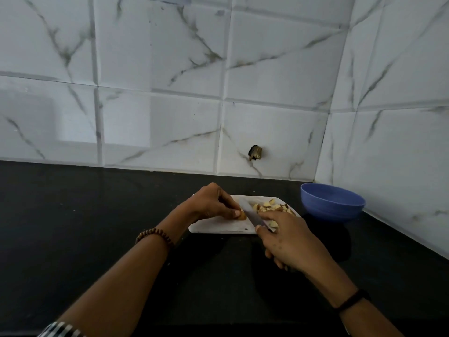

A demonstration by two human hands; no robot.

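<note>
Single view: head-worn wide-angle cam, facing fwd and down over the dark counter [97, 239] to the tiled wall [158, 69]. Close range: left hand [211, 203] and right hand [289, 239] reach in from bottom edge, meeting just below centre. At right, wall corner [324, 142].

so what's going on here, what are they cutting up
A person is chopping food on a white cutting board on a black counter. The left hand pinches the uncut piece while the right hand grips a knife, blade beside it. A pile of cut pieces lies on the board; a blue bowl stands to its right.
</note>
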